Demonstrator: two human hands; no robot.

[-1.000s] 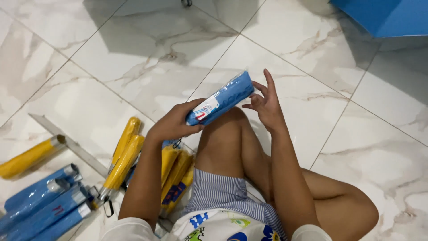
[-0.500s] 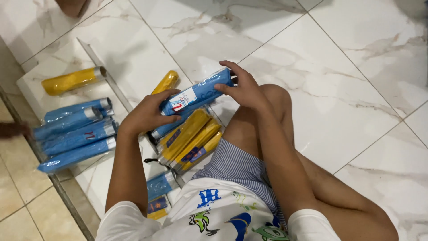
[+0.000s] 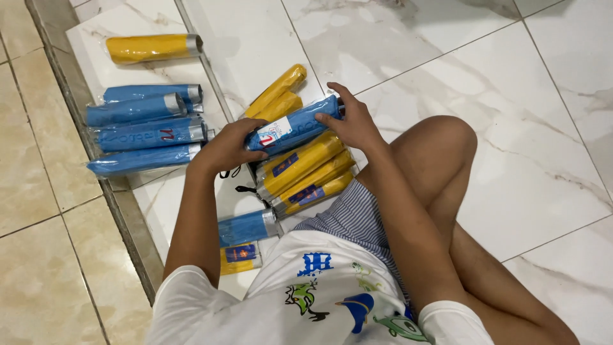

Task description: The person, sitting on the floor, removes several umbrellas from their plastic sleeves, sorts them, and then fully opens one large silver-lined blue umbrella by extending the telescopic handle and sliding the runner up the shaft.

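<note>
Floor, left edge: beige tiles (image 3: 38, 191), divided from white marble tiles (image 3: 447, 57) by a grey threshold strip (image 3: 121, 211).

Item, far left top: one yellow folded umbrella (image 3: 153, 47) in a clear sleeve, lying alone on the white tile.

Item group below it: four blue folded umbrellas (image 3: 145, 128) in sleeves, side by side and touching, ends pointing right.

Left hand (image 3: 227, 148): fingers curled round the near end of a blue wrapped umbrella (image 3: 294, 126), gripping it (a white label with red print shows beside the thumb).

That blue wrapped umbrella: held level between both hands, just above the stack of yellow ones, in front of the person's raised knee.

Item group beneath: three yellow umbrellas with blue labels (image 3: 306, 172), stacked close together; two further yellow umbrellas (image 3: 278, 96) lie behind, angled up and right.

Items near the lap: a short blue umbrella (image 3: 248, 227) and a yellow one (image 3: 240, 257), partly hidden by the white printed shirt.

Right hand (image 3: 354, 121): closed over the far end of the held umbrella, fingers wrapped across its top.
</note>
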